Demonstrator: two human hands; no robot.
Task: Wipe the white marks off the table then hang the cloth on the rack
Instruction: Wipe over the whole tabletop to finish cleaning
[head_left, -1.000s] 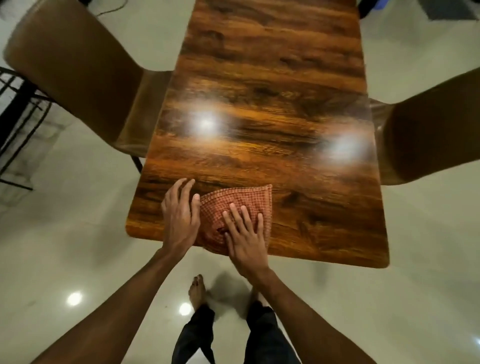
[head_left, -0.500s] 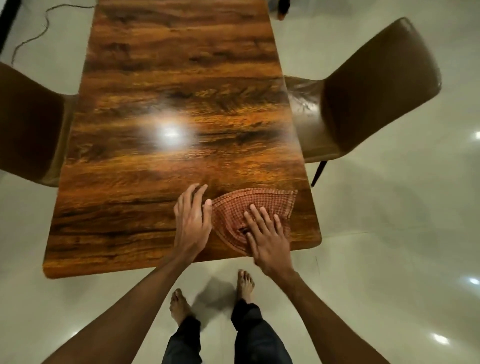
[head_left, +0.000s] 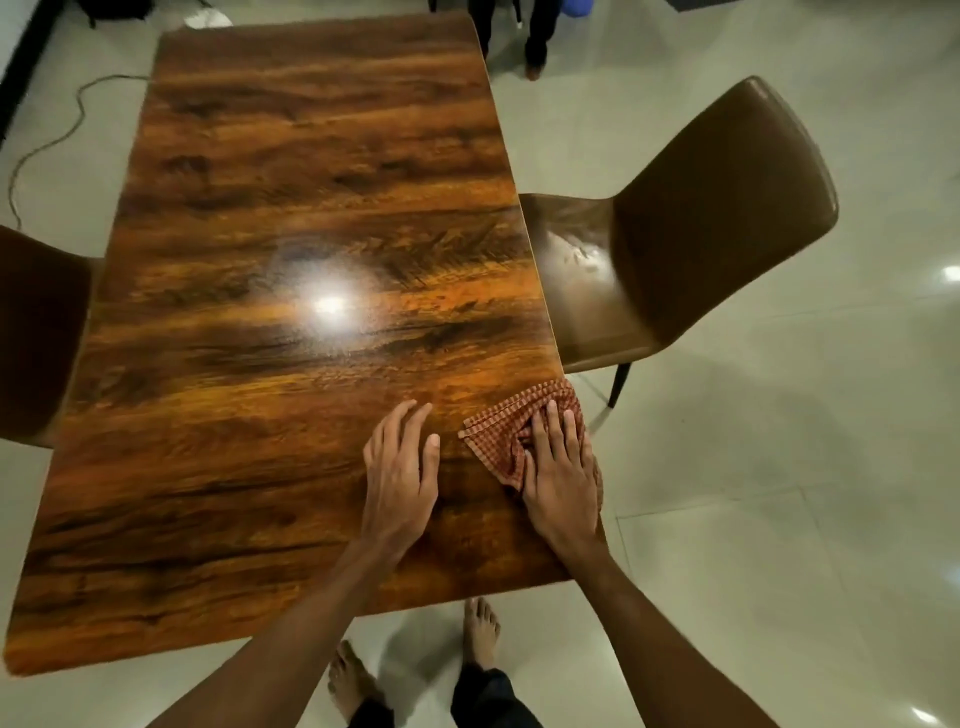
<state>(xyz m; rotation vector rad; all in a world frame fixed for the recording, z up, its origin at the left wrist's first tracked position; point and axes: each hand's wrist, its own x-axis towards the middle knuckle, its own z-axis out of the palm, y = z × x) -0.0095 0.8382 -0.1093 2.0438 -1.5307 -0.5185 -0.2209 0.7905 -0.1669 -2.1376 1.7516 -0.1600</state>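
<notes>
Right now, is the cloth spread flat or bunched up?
Bunched: the cloth shows folds and puckers under the flat right hand, at the table edge.

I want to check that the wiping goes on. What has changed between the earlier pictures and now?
The right hand slid the cloth rightward along the table, up to its right edge. The left hand, earlier against the cloth, now lies apart from it. Unchanged: right hand flat on the cloth, left hand flat on the table; nothing gripped or released.

no readable text, labels, or signs
</notes>
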